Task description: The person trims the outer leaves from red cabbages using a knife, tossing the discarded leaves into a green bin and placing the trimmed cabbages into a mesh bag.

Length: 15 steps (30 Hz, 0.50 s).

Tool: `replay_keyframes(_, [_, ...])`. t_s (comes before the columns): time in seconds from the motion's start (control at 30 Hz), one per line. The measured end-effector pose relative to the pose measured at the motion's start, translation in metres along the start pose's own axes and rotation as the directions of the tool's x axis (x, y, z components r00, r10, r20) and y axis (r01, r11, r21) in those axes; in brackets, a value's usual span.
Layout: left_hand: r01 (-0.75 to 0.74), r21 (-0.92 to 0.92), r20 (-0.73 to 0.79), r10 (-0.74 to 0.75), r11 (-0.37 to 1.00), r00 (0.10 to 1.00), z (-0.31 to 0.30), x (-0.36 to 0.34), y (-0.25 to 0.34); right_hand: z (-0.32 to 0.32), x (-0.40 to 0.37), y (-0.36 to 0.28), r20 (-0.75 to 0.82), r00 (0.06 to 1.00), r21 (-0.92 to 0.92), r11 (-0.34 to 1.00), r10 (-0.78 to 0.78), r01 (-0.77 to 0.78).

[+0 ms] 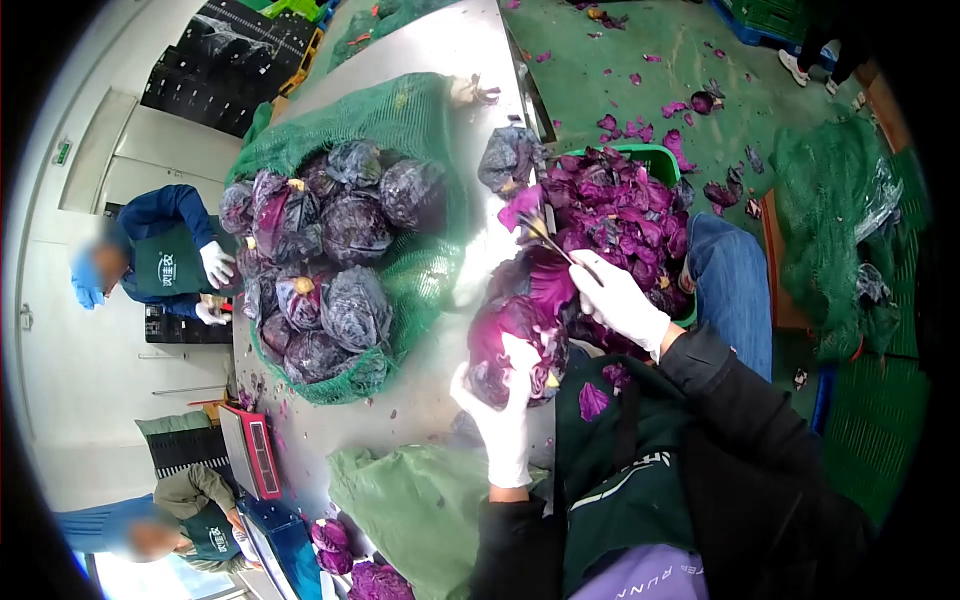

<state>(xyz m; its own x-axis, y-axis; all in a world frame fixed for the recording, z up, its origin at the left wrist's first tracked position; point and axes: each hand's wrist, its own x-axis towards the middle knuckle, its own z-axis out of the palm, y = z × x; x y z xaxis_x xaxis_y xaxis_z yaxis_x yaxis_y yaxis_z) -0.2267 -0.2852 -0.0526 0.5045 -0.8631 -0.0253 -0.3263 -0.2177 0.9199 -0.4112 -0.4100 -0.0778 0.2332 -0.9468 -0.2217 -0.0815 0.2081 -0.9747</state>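
Sitting at the near edge of the table [450, 45], just in front of your apron, the cabbage [500, 335] looks dense and heavy. It seems firm in the body but wrapped in loose, waxy outer leaves that can slip or tear, so I judge the sound grip is low around the solid head, not on a leaf. Your left hand [500, 425] clasps it from below while your right hand [620, 300] is closed around a knife [545, 238]; just beyond stands a crate [655, 155] of purple trimmings, and to the left lies a net sack [400, 120] of more heads.
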Motion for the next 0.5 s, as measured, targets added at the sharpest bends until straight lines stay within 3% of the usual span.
replay_keyframes(0.03, [0.017,0.039,0.011,-0.017,0.999,1.000,-0.005,0.002,-0.002,0.002,-0.006,-0.006,0.041,0.990,-0.191,0.971,-0.136,0.142])
replay_keyframes(0.07, [-0.200,0.222,0.011,0.202,0.954,0.979,-0.009,0.007,-0.010,0.005,-0.012,-0.012,0.081,0.959,-0.367,0.887,-0.270,0.281])
replay_keyframes(0.1, [-0.420,0.329,0.039,0.433,0.846,0.901,-0.010,0.018,0.008,0.011,-0.021,-0.030,0.114,0.980,-0.407,0.892,-0.165,0.198])
replay_keyframes(0.17, [-0.489,0.226,0.182,0.457,0.842,0.871,-0.017,0.043,0.031,0.030,-0.025,-0.012,0.100,0.888,-0.525,0.734,-0.449,0.430])
replay_keyframes(0.2, [-0.515,0.173,0.284,0.458,0.840,0.842,-0.017,0.057,0.031,0.028,-0.024,-0.023,0.126,0.904,-0.501,0.760,-0.409,0.414])
replay_keyframes(0.23, [-0.580,0.237,0.447,0.443,0.780,0.778,-0.017,0.065,0.038,0.023,-0.017,-0.028,0.140,0.966,-0.532,0.807,-0.216,0.258])
replay_keyframes(0.27, [-0.483,0.206,0.453,0.354,0.851,0.818,-0.018,0.065,0.040,0.013,0.004,-0.016,0.092,0.975,-0.416,0.882,-0.203,0.223])
replay_keyframes(0.3, [-0.379,0.176,0.466,0.262,0.909,0.845,-0.019,0.063,0.041,0.009,0.023,0.022,0.004,0.958,-0.401,0.877,-0.286,0.264])
replay_keyframes(0.33, [-0.430,0.206,0.441,0.309,0.879,0.843,-0.022,0.062,0.036,0.005,0.043,0.058,-0.084,0.927,-0.395,0.867,-0.365,0.305])
replay_keyframes(0.4, [-0.517,0.245,0.359,0.419,0.820,0.834,-0.027,0.060,0.010,0.011,0.027,0.019,-0.137,0.986,-0.333,0.942,-0.097,0.046])
replay_keyframes(0.43, [-0.434,0.141,0.280,0.385,0.890,0.880,-0.025,0.053,0.003,0.015,0.019,-0.002,-0.160,0.986,-0.302,0.949,0.040,-0.087])
replay_keyframes(0.5, [-0.283,0.121,0.169,0.261,0.951,0.950,-0.019,0.034,0.016,0.022,-0.020,-0.064,0.053,0.999,-0.389,0.921,-0.002,0.022])
